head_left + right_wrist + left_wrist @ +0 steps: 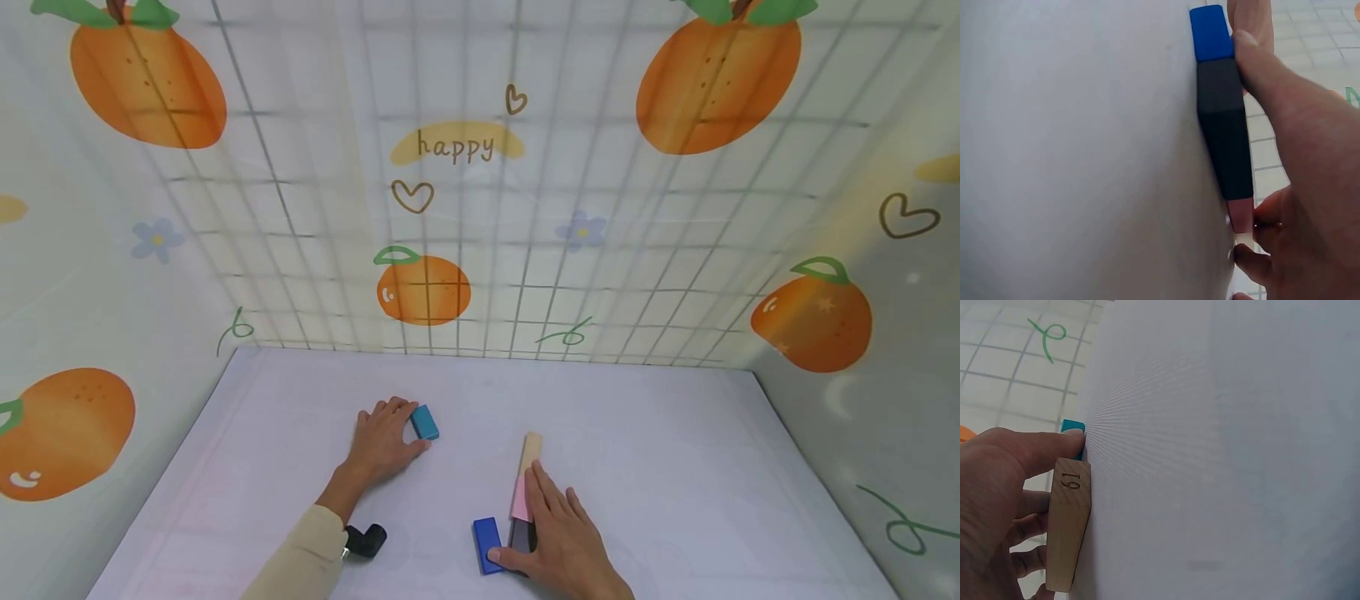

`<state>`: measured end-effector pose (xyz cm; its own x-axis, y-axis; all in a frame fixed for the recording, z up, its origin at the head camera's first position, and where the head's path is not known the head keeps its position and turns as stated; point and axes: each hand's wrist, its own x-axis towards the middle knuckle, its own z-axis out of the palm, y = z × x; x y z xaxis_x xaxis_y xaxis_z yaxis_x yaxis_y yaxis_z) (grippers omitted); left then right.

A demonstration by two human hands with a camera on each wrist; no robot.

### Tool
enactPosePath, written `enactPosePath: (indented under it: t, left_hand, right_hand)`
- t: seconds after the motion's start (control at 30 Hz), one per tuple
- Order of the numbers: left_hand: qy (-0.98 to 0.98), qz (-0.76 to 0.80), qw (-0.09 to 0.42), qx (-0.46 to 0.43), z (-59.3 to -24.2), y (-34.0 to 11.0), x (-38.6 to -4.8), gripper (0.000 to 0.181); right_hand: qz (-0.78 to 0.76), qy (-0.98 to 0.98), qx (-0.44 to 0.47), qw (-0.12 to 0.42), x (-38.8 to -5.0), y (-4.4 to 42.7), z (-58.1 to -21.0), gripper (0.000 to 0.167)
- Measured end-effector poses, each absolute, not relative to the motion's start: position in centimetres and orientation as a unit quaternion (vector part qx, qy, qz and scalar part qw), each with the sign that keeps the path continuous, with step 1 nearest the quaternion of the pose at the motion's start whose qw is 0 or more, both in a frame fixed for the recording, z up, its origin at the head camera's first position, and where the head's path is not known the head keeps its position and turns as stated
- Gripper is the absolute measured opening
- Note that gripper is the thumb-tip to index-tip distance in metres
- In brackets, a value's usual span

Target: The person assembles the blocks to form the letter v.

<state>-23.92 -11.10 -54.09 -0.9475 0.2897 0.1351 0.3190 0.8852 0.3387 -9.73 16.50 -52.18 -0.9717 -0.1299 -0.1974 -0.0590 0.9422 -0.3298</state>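
My left hand [384,437] bends its fingers around a teal block [424,422], index finger at its upper left corner and thumb at its near side. In the left wrist view the thumb covers part of that block. A wooden block [1069,528] with a stamped number lies between the thumb and fingers; the hand hides it in the head view. My right hand [562,537] lies with straight fingers along a row made of a wooden block [532,447], a pink block [519,498] and a black block [519,534]. Its thumb touches a blue block [486,537].
The blocks lie on a white table [660,450]. A black camera [366,542] is strapped at the left wrist, beside a beige sleeve [303,558]. Behind the table hangs a white curtain [480,225] printed with oranges, with grid lines showing through it.
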Motion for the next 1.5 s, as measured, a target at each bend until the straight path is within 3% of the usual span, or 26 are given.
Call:
enactPosePath:
  t: [1.5]
  left_hand:
    - [-0.956, -0.257, 0.024, -0.138, -53.67, -11.91, -24.41, 0.065]
  right_hand:
    - [-0.159, 0.979, -0.046, 0.117, -9.87, 16.39, -52.06, 0.136]
